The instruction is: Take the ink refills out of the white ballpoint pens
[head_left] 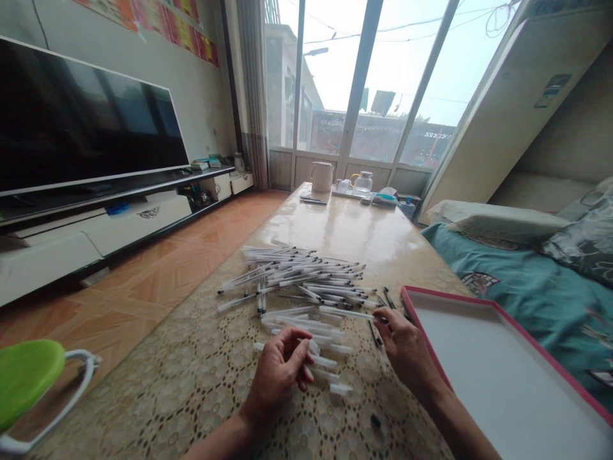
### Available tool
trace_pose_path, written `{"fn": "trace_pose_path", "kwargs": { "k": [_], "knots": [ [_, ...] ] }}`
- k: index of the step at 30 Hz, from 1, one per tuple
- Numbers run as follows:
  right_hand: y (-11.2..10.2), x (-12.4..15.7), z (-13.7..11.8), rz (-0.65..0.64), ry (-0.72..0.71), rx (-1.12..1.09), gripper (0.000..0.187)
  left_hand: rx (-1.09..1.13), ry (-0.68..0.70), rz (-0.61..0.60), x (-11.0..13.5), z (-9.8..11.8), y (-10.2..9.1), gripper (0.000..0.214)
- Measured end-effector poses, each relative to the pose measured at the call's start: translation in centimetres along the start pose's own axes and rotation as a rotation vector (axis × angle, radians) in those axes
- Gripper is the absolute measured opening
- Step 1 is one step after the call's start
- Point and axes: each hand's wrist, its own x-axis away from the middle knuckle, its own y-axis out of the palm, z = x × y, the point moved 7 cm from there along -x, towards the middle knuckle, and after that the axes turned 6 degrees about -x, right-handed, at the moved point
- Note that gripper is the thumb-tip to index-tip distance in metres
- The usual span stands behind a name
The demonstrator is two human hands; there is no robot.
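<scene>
A heap of several white pens (297, 275) lies across the middle of the patterned table (191, 377). My left hand (280, 370) curls its fingers over a few clear pen barrels lying near the table's front. My right hand (405, 348) rests just right of the heap, its fingertips pinched on the end of one white pen (347, 313). A few thin dark refills (389, 298) lie between the heap and the tray.
A shallow white tray with a red rim (498, 377) sits at the right front. A white jug (321, 177) and a glass pot (364, 183) stand at the table's far end. A television is on the left, a teal sofa (541, 294) on the right, a green stool (29, 377) at lower left.
</scene>
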Motion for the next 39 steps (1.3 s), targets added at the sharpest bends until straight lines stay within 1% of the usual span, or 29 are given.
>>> {"fn": "trace_pose_path", "kwargs": {
  "k": [1, 3, 5, 8, 11, 13, 15, 17, 20, 22, 25, 27, 28, 30, 33, 36, 39],
  "knots": [
    [-0.1, 0.5, 0.0, -0.008, 0.01, -0.098, 0.016, -0.001, 0.001, 0.006, 0.0, 0.0, 0.0, 0.03],
    [0.2, 1.6, -0.3, -0.045, 0.036, -0.228, 0.016, 0.009, 0.006, 0.013, -0.1, -0.1, -0.1, 0.037],
    [0.8, 2.6, -0.6, -0.076, 0.065, -0.303, 0.017, 0.022, 0.017, 0.005, -0.2, -0.1, -0.2, 0.043],
    [1.6, 3.5, -1.3, -0.104, 0.067, -0.343, 0.018, 0.051, 0.034, -0.009, -0.2, 0.0, -0.2, 0.038],
    [1.8, 3.8, -2.4, -0.144, -0.011, -0.26, 0.016, 0.09, 0.03, -0.03, -0.1, 0.0, 0.0, 0.034],
    [2.1, 3.9, -3.3, -0.196, -0.09, -0.145, 0.013, 0.088, 0.02, -0.08, 0.2, 0.0, 0.6, 0.031],
    [2.6, 4.1, -4.1, -0.264, -0.159, -0.02, 0.011, 0.048, 0.007, -0.16, 0.5, -0.1, 1.3, 0.028],
    [3.4, 4.4, -4.5, -0.339, -0.203, 0.062, 0.012, -0.008, 0.0, -0.229, 0.8, -0.2, 2.0, 0.025],
    [4.3, 4.9, -4.8, -0.4, -0.238, 0.077, 0.016, -0.108, 0.012, -0.287, 1.1, -0.1, 2.3, 0.025],
    [4.6, 5.2, -4.9, -0.406, -0.259, 0.066, 0.018, -0.239, 0.073, -0.303, 1.3, 0.5, 2.3, 0.027],
    [4.9, 5.4, -5.1, -0.402, -0.287, 0.072, 0.022, -0.469, 0.239, -0.314, 1.6, 1.6, 2.6, 0.033],
    [4.9, 5.4, -5.1, -0.373, -0.307, 0.09, 0.025, -0.545, 0.299, -0.303, 1.7, 2.0, 2.7, 0.037],
    [4.7, 5.3, -5.2, -0.352, -0.318, 0.103, 0.026, -0.559, 0.292, -0.298, 1.6, 1.9, 2.7, 0.038],
    [4.3, 5.2, -5.5, -0.297, -0.355, 0.141, 0.027, -0.555, 0.234, -0.282, 1.4, 1.6, 2.7, 0.041],
    [3.6, 5.0, -6.2, -0.233, -0.441, 0.222, 0.026, -0.501, 0.153, -0.247, 1.2, 0.9, 2.6, 0.046],
    [3.4, 4.9, -6.8, -0.24, -0.513, 0.299, 0.024, -0.413, 0.057, -0.252, 1.1, 0.1, 2.6, 0.047],
    [3.3, 4.9, -7.2, -0.253, -0.551, 0.337, 0.024, -0.331, -0.03, -0.274, 1.3, -0.6, 2.7, 0.047]
  ]
}}
